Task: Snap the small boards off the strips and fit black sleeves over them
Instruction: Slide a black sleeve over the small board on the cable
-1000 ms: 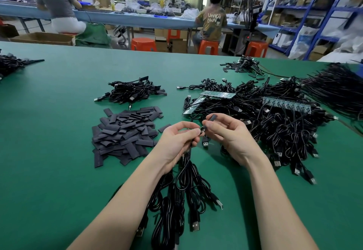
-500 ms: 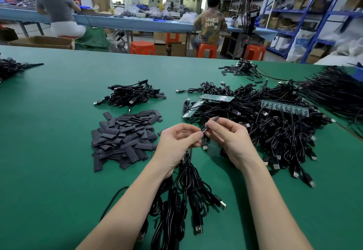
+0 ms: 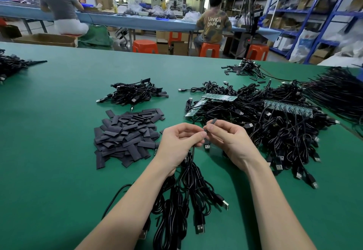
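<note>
Green matting covers the table (image 3: 59, 132) in front of me, and beyond its far edge other workers sit on orange stools (image 3: 145, 46) at a long blue bench (image 3: 125, 21). Between my hands I hold one black sleeve (image 3: 212, 123): my right hand (image 3: 229, 141) pinches it with thumb and forefinger so its free end points up and away, while my left hand (image 3: 177, 143) has its fingers curled round a thin black cable (image 3: 193, 152) that hangs down to a bundle of cables (image 3: 184, 196) lying between my forearms. Whether a board is already inside the sleeve I cannot tell. Loose sleeves lie in a heap (image 3: 127, 134) just left of my left hand. Green board strips (image 3: 220, 97) rest on top of the big tangle of cables (image 3: 275, 124) to my right.
</note>
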`<state>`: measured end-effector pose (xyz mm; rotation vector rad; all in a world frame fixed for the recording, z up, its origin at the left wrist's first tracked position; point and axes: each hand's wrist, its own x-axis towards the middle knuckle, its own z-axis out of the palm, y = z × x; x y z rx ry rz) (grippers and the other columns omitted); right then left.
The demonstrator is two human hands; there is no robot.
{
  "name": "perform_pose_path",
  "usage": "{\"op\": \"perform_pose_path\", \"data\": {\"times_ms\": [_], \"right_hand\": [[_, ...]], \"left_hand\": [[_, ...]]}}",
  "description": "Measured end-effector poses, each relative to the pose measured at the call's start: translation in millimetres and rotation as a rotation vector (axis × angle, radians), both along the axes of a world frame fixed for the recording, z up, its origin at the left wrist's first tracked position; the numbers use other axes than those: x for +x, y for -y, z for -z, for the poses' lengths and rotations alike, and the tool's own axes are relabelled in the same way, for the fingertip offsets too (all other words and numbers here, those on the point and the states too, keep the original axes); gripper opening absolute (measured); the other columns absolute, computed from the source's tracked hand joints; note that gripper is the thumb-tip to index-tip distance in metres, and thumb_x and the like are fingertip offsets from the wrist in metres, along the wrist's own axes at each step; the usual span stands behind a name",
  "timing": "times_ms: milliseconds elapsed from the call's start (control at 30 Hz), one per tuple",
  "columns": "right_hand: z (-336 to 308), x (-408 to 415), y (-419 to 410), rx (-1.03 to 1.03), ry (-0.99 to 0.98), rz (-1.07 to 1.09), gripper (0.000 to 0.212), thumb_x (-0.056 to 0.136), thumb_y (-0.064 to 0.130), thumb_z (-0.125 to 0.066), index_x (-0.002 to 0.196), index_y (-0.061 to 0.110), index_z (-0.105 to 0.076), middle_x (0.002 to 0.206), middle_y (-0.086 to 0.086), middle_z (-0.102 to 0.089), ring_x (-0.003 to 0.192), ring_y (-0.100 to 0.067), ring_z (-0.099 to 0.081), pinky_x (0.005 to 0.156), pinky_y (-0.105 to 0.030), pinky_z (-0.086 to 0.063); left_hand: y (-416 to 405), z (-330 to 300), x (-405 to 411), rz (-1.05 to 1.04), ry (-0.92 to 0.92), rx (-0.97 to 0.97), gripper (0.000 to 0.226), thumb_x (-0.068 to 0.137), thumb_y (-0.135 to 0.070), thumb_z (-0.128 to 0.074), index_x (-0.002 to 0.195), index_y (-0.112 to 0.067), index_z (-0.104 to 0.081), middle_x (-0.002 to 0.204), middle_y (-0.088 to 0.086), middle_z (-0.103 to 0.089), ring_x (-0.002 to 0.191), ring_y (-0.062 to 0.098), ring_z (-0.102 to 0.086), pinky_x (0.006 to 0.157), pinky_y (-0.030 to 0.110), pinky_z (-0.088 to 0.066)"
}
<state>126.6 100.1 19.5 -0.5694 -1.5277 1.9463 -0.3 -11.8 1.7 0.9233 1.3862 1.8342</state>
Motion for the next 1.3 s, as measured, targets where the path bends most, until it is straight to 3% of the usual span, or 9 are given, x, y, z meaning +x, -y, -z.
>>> {"op": "perform_pose_path", "data": {"times_ms": [200,300,367,567,700,833,1067,1200,1300], "right_hand": [[-1,-3,4,-0.032,-0.038,0.045,0.018,0.075,0.018,-0.081,0.09,0.01,-0.076,0.086,-0.01,-0.074,0.077,-0.02,-0.069,0.076,-0.024,-0.058],[-1,-7,6,-0.015,-0.087,0.109,0.037,0.078,0.016,-0.08,0.113,0.015,-0.07,0.075,-0.002,-0.072,0.068,-0.013,-0.067,0.072,-0.024,-0.057],[-1,-11,9,0.053,-0.095,0.13,0.039,0.085,0.01,-0.077,0.122,0.017,-0.068,0.07,0.004,-0.069,0.063,-0.008,-0.064,0.07,-0.024,-0.056],[-2,-16,15,0.097,-0.127,0.206,0.028,0.087,0.004,-0.075,0.112,0.016,-0.075,0.081,-0.002,-0.07,0.067,-0.009,-0.066,0.065,-0.02,-0.056],[0,-19,19,0.08,-0.118,0.213,0.027,0.088,0.002,-0.073,0.113,0.011,-0.074,0.08,-0.003,-0.067,0.059,-0.005,-0.062,0.062,-0.02,-0.054],[0,-20,21,0.076,-0.097,0.218,0.027,0.089,0.003,-0.073,0.114,0.013,-0.074,0.086,-0.007,-0.069,0.063,-0.008,-0.064,0.061,-0.021,-0.054],[3,-21,21,0.075,-0.103,0.203,0.024,0.09,0.002,-0.071,0.113,0.01,-0.072,0.078,-0.002,-0.072,0.052,-0.005,-0.06,0.055,-0.017,-0.051],[3,-20,21,0.071,-0.078,0.214,0.024,0.09,0.005,-0.072,0.112,0.012,-0.073,0.086,-0.008,-0.073,0.072,-0.016,-0.069,0.066,-0.024,-0.058],[2,-19,20,0.032,-0.088,0.22,0.023,0.089,0.005,-0.073,0.109,0.015,-0.074,0.086,-0.008,-0.074,0.073,-0.016,-0.069,0.066,-0.023,-0.057]], "left_hand": [[-1,-2,1,0.019,0.028,0.027,0.008,0.086,0.0,-0.076,0.09,-0.005,-0.071,0.074,0.009,-0.075,0.067,0.014,-0.07,0.066,0.021,-0.055],[-1,-2,1,0.019,0.059,0.036,0.011,0.086,0.002,-0.075,0.092,-0.006,-0.07,0.075,0.009,-0.075,0.067,0.014,-0.07,0.067,0.02,-0.055],[-1,-2,1,-0.001,0.076,0.036,0.009,0.086,0.001,-0.075,0.091,-0.006,-0.071,0.075,0.01,-0.074,0.067,0.015,-0.069,0.067,0.02,-0.055],[-2,-2,-1,-0.026,0.121,0.032,0.007,0.087,-0.001,-0.075,0.089,-0.007,-0.072,0.073,0.01,-0.073,0.066,0.013,-0.068,0.065,0.019,-0.054],[-2,0,-2,-0.045,0.133,0.021,0.007,0.087,0.0,-0.075,0.092,-0.004,-0.07,0.072,0.009,-0.074,0.065,0.014,-0.068,0.064,0.019,-0.053],[-2,1,-3,-0.046,0.13,0.011,0.008,0.087,-0.001,-0.074,0.093,-0.004,-0.07,0.072,0.009,-0.074,0.065,0.014,-0.067,0.064,0.019,-0.053],[-3,3,-3,-0.044,0.118,0.018,0.007,0.088,0.0,-0.074,0.091,-0.005,-0.07,0.072,0.009,-0.073,0.064,0.013,-0.067,0.063,0.019,-0.053],[-2,3,-3,-0.041,0.109,0.007,0.006,0.088,-0.001,-0.074,0.091,-0.005,-0.07,0.072,0.009,-0.073,0.065,0.013,-0.067,0.064,0.02,-0.053],[-2,0,-2,-0.002,0.133,0.001,0.009,0.089,-0.004,-0.073,0.095,-0.007,-0.069,0.077,0.009,-0.075,0.067,0.014,-0.067,0.062,0.02,-0.052]]}}
